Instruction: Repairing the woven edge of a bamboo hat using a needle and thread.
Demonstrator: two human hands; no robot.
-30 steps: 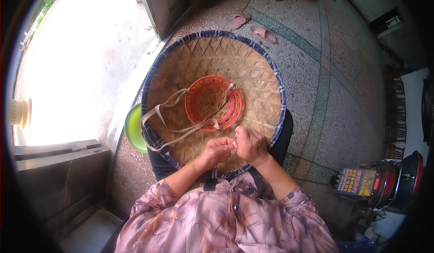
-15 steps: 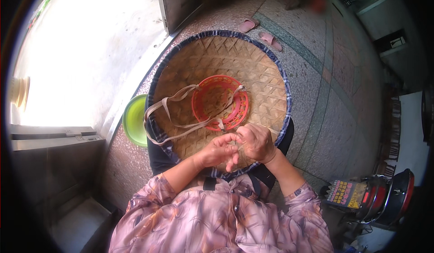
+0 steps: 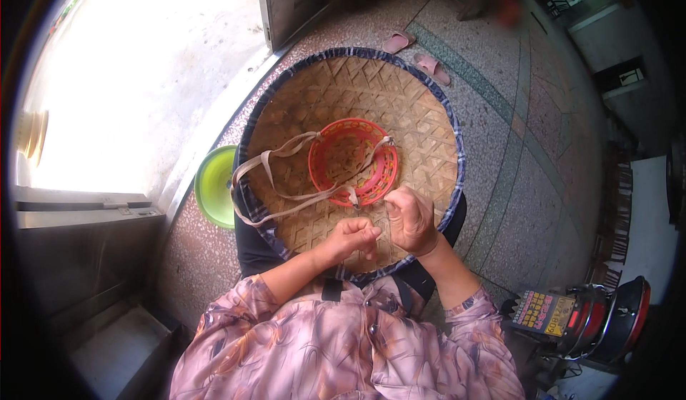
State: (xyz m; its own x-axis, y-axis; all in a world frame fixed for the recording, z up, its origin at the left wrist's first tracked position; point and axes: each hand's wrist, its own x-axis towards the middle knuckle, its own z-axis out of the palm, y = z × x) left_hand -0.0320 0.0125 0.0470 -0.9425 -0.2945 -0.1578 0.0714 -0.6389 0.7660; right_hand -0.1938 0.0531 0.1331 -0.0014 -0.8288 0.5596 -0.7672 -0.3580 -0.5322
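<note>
A wide, round woven bamboo basket (image 3: pixel 421 121) with a blue plaid cloth rim rests across my lap. Inside it sits a small red plastic basket (image 3: pixel 391 174) with openwork sides. Long pale cloth straps (image 3: pixel 286 148) are tied to the red one and trail over the left rim. Above the near part of the bamboo weave, my left hand (image 3: pixel 349 240) is closed in a pinch. My right hand (image 3: pixel 410 221), also pinched, is just right of it and slightly farther away, near the red basket. Whatever the fingertips hold is too fine to make out.
A green basin (image 3: pixel 214 189) stands on the floor left of the bamboo basket. Beyond the far rim lie two pink slippers (image 3: pixel 432 68). At the lower right is a red and black wheeled vehicle or cart (image 3: pixel 607 321). A metal door (image 3: pixel 293 7) edges the bright doorway.
My hands, touching before, have come apart a little. The left fingers have curled closed, and the right hand has tilted more upright.
</note>
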